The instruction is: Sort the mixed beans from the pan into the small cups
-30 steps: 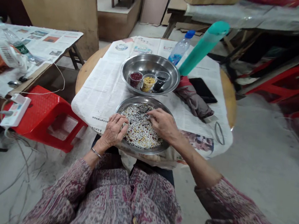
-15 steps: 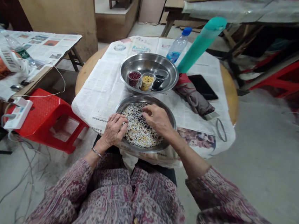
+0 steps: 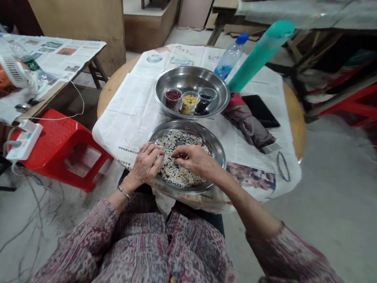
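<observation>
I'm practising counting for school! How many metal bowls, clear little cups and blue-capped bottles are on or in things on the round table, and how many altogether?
Metal bowls: 2 (near bowl, far bowl)
Clear cups: 3 (red-filled cup, yellow-filled cup, dark-filled cup)
Blue-capped bottles: 1 (bottle)
Total: 6

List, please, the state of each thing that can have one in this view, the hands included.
Near bowl: holding mixed grains
Left hand: bent, at near bowl's left rim
Right hand: bent, over the grains
Red cup: nearly full
Yellow cup: nearly full
Black cup: partly full
Far bowl: holding these three cups
Bottle: capped
Tablet: lying flat, screen dark
Stool: upright
Plug: in power strip
</observation>
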Demonstrator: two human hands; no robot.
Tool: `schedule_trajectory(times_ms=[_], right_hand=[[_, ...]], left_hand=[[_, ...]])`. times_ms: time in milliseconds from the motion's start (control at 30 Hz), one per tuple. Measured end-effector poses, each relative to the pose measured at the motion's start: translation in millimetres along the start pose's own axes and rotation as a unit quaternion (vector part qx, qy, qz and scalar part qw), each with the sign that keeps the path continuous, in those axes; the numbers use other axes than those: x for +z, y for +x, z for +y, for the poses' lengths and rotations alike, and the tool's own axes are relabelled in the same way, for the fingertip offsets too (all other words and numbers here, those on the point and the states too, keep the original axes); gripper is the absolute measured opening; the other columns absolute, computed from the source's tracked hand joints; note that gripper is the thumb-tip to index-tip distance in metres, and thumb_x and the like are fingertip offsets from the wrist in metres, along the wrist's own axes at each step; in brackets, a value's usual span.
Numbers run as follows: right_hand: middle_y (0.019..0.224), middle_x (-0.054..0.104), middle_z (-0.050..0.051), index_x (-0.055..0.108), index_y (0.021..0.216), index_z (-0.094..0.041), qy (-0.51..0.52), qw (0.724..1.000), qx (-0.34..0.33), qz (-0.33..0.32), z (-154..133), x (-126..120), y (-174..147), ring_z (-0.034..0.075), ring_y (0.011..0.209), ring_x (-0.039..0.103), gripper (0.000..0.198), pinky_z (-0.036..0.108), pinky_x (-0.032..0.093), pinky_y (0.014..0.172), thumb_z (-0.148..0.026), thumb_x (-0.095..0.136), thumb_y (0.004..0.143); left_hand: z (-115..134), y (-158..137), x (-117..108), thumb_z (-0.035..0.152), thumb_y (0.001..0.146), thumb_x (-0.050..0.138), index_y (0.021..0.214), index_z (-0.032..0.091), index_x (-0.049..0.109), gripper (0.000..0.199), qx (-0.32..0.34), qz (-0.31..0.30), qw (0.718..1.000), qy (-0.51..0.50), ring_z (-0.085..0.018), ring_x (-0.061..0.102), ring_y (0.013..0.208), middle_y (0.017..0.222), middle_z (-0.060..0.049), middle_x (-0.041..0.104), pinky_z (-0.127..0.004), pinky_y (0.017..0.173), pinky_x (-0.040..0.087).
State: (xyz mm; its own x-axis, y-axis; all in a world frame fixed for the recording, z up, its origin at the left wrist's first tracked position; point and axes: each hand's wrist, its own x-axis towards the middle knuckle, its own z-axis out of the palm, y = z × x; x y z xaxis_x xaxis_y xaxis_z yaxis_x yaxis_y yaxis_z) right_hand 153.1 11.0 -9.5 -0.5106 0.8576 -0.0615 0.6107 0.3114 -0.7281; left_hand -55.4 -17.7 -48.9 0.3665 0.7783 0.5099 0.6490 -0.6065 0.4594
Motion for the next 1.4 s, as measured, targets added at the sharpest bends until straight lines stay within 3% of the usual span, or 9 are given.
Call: schedule_trajectory(times_ms=[167, 300, 467, 633, 833, 967, 1167, 1267, 1400], right_hand=[[0.102, 0.076, 0.004, 0.074, 0.103, -0.023, -0.05, 0.995, -0.082, -0.027, 6.9, -2.5, -34.1, 0.019, 0.094, 0.068, 0.03, 0.035, 0.052, 0.088, -0.013, 0.056, 0.082], [0.106, 0.075, 0.009, 0.073, 0.106, -0.021, -0.108, 0.991, 0.019, 0.082, 29.4, -15.3, -21.9, 0.024, 0.098, 0.069, 0.025, 0.041, 0.053, 0.091, -0.023, 0.057, 0.088], [0.114, 0.067, 0.014, 0.065, 0.123, -0.017, -0.187, 0.979, 0.028, 0.069, 37.1, -3.3, -2.0, 0.029, 0.102, 0.064, 0.053, 0.042, 0.052, 0.092, -0.039, 0.075, 0.076], [0.094, 0.068, 0.008, 0.07, 0.102, -0.019, -0.163, 0.983, -0.033, 0.085, 17.3, 20.8, 14.4, 0.021, 0.088, 0.06, 0.026, 0.032, 0.047, 0.082, -0.017, 0.059, 0.078], [0.06, 0.059, -0.002, 0.072, 0.082, -0.017, -0.02, 0.998, 0.038, 0.034, -3.8, 13.8, 16.0, 0.013, 0.058, 0.05, 0.021, 0.026, 0.038, 0.06, -0.013, 0.055, 0.071], [0.076, 0.069, 0.001, 0.072, 0.085, -0.019, -0.016, 0.998, -0.044, 0.042, -16.5, 20.2, -0.9, 0.014, 0.069, 0.057, 0.023, 0.027, 0.044, 0.07, -0.01, 0.054, 0.073], [0.096, 0.072, 0.006, 0.072, 0.093, -0.021, -0.104, 0.978, -0.176, -0.042, -11.3, 33.0, -16.8, 0.021, 0.092, 0.061, 0.024, 0.036, 0.048, 0.088, -0.007, 0.058, 0.079], [0.096, 0.071, 0.007, 0.072, 0.094, -0.022, -0.16, 0.974, -0.158, -0.028, 3.6, 25.5, -20.0, 0.023, 0.095, 0.06, 0.023, 0.038, 0.05, 0.088, -0.009, 0.057, 0.083], [0.106, 0.07, 0.009, 0.073, 0.1, -0.022, -0.167, 0.98, -0.08, 0.073, 21.6, 8.2, -13.7, 0.025, 0.103, 0.061, 0.024, 0.041, 0.05, 0.093, -0.012, 0.056, 0.086]], left_hand=[[-0.3, -0.6, 0.4, 0.024, 0.102, 0.042, 0.098, 0.02, 0.06, 0.02, 0.008, -0.001, 1.0, -0.013, -0.021, 0.059, 0.109, 0.104, -0.006, 0.067, -0.044, 0.11, 0.04], [-0.6, -0.6, 0.4, 0.023, 0.101, 0.042, 0.098, 0.02, 0.061, 0.019, 0.001, 0.0, 1.0, -0.011, -0.021, 0.059, 0.109, 0.106, -0.007, 0.067, -0.044, 0.108, 0.042], [0.1, -0.2, -0.2, 0.023, 0.1, 0.042, 0.096, 0.02, 0.061, 0.02, 0.005, 0.007, 1.0, -0.007, -0.022, 0.059, 0.108, 0.103, -0.007, 0.067, -0.044, 0.106, 0.043], [-0.7, -0.1, 0.8, 0.022, 0.099, 0.043, 0.098, 0.021, 0.062, 0.019, -0.004, -0.004, 1.0, 0.002, -0.022, 0.06, 0.108, 0.104, -0.006, 0.067, -0.046, 0.109, 0.041], [-1.6, -0.4, 1.7, 0.023, 0.1, 0.042, 0.095, 0.021, 0.062, 0.021, 0.002, 0.004, 1.0, 0.001, -0.021, 0.06, 0.107, 0.102, -0.006, 0.067, -0.045, 0.109, 0.041], [-2.2, -1.1, 1.5, 0.022, 0.1, 0.041, 0.097, 0.021, 0.061, 0.02, 0.001, -0.006, 1.0, -0.001, -0.021, 0.06, 0.107, 0.102, -0.005, 0.067, -0.045, 0.11, 0.041], [-2.0, -1.4, 1.8, 0.019, 0.1, 0.038, 0.099, 0.021, 0.061, 0.024, 0.002, -0.011, 1.0, 0.0, -0.021, 0.06, 0.108, 0.103, -0.005, 0.068, -0.045, 0.111, 0.04], [-1.2, -1.1, 1.9, 0.021, 0.101, 0.039, 0.098, 0.021, 0.061, 0.023, -0.002, -0.003, 1.0, -0.004, -0.02, 0.06, 0.108, 0.103, -0.005, 0.068, -0.044, 0.111, 0.04], [-1.6, -0.8, 2.5, 0.023, 0.102, 0.039, 0.097, 0.021, 0.061, 0.023, 0.002, 0.011, 1.0, -0.014, -0.02, 0.06, 0.107, 0.103, -0.005, 0.068, -0.044, 0.11, 0.041]])
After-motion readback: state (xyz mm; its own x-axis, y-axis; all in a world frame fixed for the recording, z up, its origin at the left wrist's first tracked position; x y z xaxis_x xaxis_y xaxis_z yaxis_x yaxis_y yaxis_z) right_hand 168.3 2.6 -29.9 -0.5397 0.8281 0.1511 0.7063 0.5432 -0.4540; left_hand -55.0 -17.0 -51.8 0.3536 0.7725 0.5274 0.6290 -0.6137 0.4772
